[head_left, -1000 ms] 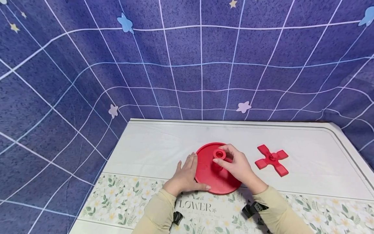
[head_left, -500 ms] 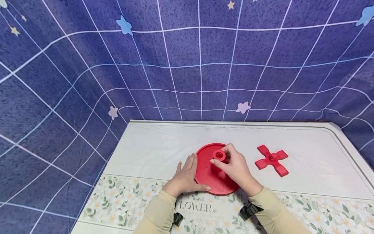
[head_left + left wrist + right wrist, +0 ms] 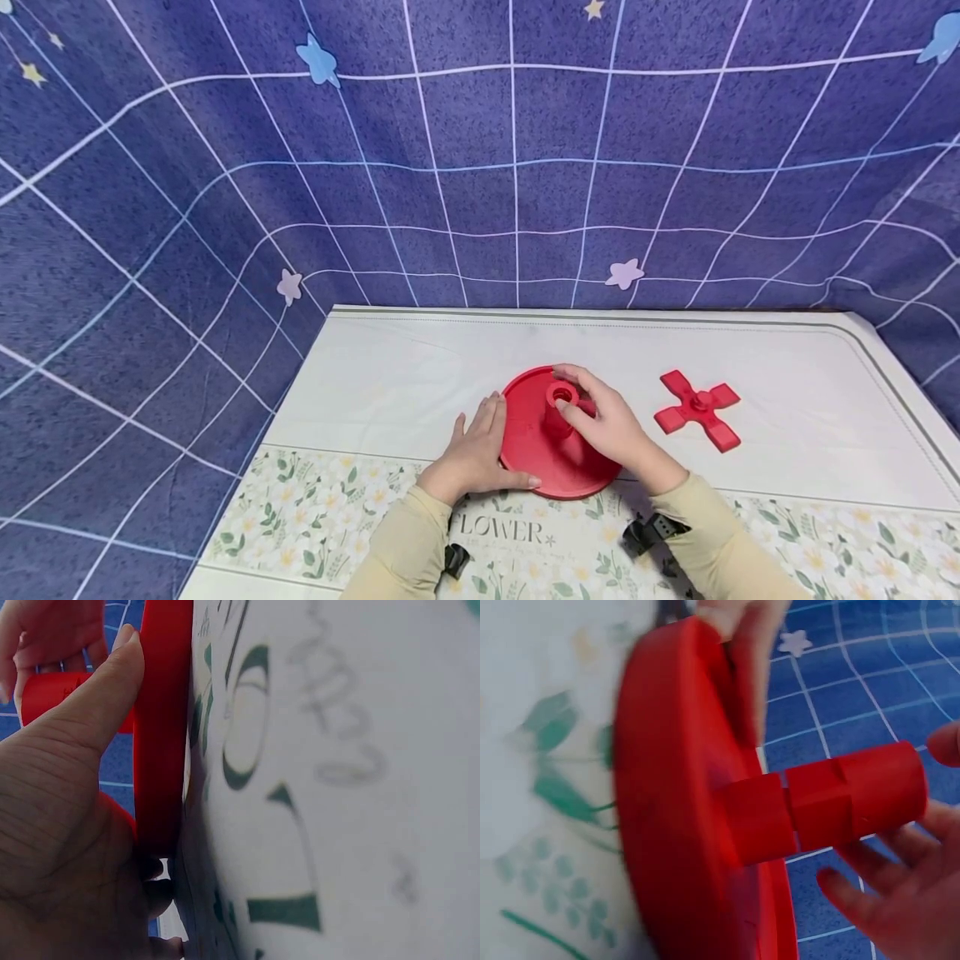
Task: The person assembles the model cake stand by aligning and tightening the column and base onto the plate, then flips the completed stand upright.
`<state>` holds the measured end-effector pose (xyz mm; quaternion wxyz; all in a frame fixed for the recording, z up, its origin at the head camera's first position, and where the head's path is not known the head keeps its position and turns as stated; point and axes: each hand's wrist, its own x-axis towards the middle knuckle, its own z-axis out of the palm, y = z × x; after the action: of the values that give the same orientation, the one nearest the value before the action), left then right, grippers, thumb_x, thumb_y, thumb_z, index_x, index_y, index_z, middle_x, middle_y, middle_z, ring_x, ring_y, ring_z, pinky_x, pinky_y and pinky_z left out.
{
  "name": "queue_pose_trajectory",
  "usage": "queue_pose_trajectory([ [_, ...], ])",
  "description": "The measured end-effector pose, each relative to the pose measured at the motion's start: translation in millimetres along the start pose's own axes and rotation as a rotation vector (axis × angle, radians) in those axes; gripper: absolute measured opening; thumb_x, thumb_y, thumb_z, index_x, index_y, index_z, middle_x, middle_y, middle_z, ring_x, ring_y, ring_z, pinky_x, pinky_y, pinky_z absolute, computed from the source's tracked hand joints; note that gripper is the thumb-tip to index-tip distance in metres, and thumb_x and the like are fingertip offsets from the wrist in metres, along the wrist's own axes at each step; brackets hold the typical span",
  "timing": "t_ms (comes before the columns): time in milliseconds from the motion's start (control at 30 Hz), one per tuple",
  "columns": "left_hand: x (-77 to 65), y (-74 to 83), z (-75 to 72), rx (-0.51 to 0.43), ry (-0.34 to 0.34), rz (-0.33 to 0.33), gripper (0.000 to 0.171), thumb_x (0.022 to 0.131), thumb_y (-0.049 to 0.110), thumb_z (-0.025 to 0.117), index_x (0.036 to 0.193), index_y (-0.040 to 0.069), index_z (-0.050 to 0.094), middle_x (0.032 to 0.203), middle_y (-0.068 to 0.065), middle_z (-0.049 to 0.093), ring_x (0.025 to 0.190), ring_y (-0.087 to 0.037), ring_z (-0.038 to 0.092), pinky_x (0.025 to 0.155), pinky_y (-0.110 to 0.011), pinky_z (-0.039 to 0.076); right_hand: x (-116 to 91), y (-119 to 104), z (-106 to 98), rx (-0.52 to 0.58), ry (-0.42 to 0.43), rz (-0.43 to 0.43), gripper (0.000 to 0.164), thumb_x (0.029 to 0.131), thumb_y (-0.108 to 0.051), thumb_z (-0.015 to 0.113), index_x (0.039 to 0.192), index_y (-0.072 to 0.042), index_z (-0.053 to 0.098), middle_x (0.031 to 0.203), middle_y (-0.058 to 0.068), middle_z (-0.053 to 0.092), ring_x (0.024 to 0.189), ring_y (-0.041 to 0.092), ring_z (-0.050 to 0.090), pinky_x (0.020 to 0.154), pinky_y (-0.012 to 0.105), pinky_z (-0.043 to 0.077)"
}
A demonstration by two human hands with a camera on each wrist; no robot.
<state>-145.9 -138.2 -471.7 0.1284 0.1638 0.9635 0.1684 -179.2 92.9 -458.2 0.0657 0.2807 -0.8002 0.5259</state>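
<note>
Where the left hand (image 3: 476, 454) rests: against the left and near rim of the red disc (image 3: 566, 481), fingers extended, thumb laid over the edge.
Right hand (image 3: 611, 427): relaxed, fingers spread loosely about the upper end of the red post (image 3: 817, 808), thumb just beside it.
Disc and post: disc flat on the white tabletop (image 3: 420, 358), post upright at its middle.
Red cross (image 3: 701, 403): flat, right of the disc, knobbed centre.
Background: blue gridded cloth (image 3: 480, 196) with stars.
</note>
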Motion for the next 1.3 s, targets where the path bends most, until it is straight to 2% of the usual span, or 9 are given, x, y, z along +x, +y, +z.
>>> queue_pose_trajectory([
  [133, -0.8, 0.2, -0.3, -0.006, -0.001, 0.001, 0.128, 0.071, 0.075, 0.067, 0.156, 0.002, 0.005, 0.163, -0.013, 0.005, 0.149, -0.03, 0.004, 0.115, -0.059, 0.006, 2.3, 0.7, -4.1, 0.168, -0.102, 0.016, 0.046, 0.092, 0.002, 0.058, 0.138, 0.0, 0.051, 0.13, 0.019, 0.057, 0.104, 0.031, 0.062, 0.085, 0.028, 0.054],
  [267, -1.5, 0.8, -0.7, -0.009, 0.003, 0.003, 0.128, 0.071, 0.075, 0.067, 0.156, 0.001, 0.005, 0.163, -0.013, 0.006, 0.149, -0.03, 0.004, 0.115, -0.06, 0.006, 3.4, 3.4, -5.7, 0.216, -0.138, 0.062, 0.044, 0.092, 0.004, 0.059, 0.135, 0.006, 0.052, 0.122, 0.02, 0.06, 0.093, 0.032, 0.064, 0.077, 0.022, 0.054],
  [333, -1.7, 1.0, -0.9, -0.01, 0.005, 0.005, 0.128, 0.071, 0.074, 0.067, 0.156, 0.001, 0.006, 0.163, -0.014, 0.006, 0.149, -0.03, 0.005, 0.115, -0.06, 0.007, 3.6, 2.5, -6.3, 0.209, -0.13, 0.082, 0.042, 0.092, 0.004, 0.061, 0.133, 0.007, 0.053, 0.119, 0.019, 0.062, 0.092, 0.03, 0.065, 0.076, 0.021, 0.054],
  [500, -2.0, 1.0, -1.5, -0.003, 0.002, 0.0, 0.128, 0.071, 0.075, 0.067, 0.156, 0.001, 0.006, 0.163, -0.014, 0.006, 0.149, -0.03, 0.005, 0.115, -0.06, 0.007, 3.0, -16.1, -10.7, 0.191, -0.109, 0.107, 0.039, 0.091, -0.001, 0.065, 0.128, 0.007, 0.056, 0.117, 0.02, 0.063, 0.098, 0.019, 0.066, 0.083, 0.021, 0.052],
  [667, -1.2, 0.0, -1.4, -0.009, 0.0, 0.0, 0.128, 0.071, 0.075, 0.067, 0.156, 0.001, 0.006, 0.163, -0.014, 0.007, 0.149, -0.03, 0.005, 0.115, -0.06, 0.007, 0.8, -27.4, -11.6, 0.153, -0.085, 0.112, 0.037, 0.089, -0.003, 0.069, 0.123, 0.005, 0.058, 0.111, 0.018, 0.065, 0.101, 0.024, 0.066, 0.087, 0.024, 0.052],
  [833, -0.6, -1.4, -0.4, -0.003, 0.001, -0.004, 0.129, 0.07, 0.076, 0.066, 0.156, 0.001, 0.005, 0.163, -0.013, 0.006, 0.149, -0.03, 0.004, 0.115, -0.06, 0.006, -0.5, -21.7, -4.8, 0.11, -0.027, 0.113, 0.037, 0.085, -0.005, 0.074, 0.118, 0.003, 0.06, 0.109, 0.017, 0.067, 0.103, 0.032, 0.067, 0.087, 0.041, 0.054],
  [967, -0.2, -1.9, 0.3, 0.002, 0.003, -0.005, 0.129, 0.07, 0.076, 0.066, 0.156, 0.001, 0.005, 0.163, -0.013, 0.006, 0.149, -0.03, 0.004, 0.115, -0.06, 0.006, -1.5, -4.2, 4.3, 0.085, 0.026, 0.112, 0.038, 0.082, -0.009, 0.079, 0.114, -0.002, 0.06, 0.105, 0.014, 0.067, 0.098, 0.03, 0.068, 0.083, 0.05, 0.054],
  [1133, -0.3, -0.6, -0.2, -0.008, -0.001, -0.004, 0.129, 0.071, 0.075, 0.067, 0.156, 0.001, 0.005, 0.163, -0.013, 0.005, 0.149, -0.03, 0.004, 0.115, -0.06, 0.006, -3.7, 4.1, 9.8, 0.043, 0.077, 0.135, 0.04, 0.08, -0.023, 0.082, 0.109, -0.012, 0.057, 0.103, 0.002, 0.067, 0.093, 0.018, 0.069, 0.082, 0.042, 0.056],
  [1300, -0.2, 0.9, -0.3, -0.013, -0.005, -0.002, 0.129, 0.071, 0.075, 0.067, 0.156, 0.001, 0.005, 0.163, -0.013, 0.005, 0.149, -0.03, 0.004, 0.115, -0.06, 0.005, -4.9, 2.4, 11.2, -0.038, 0.121, 0.124, 0.043, 0.079, -0.033, 0.083, 0.106, -0.015, 0.054, 0.1, -0.004, 0.066, 0.09, 0.013, 0.069, 0.08, 0.036, 0.057],
])
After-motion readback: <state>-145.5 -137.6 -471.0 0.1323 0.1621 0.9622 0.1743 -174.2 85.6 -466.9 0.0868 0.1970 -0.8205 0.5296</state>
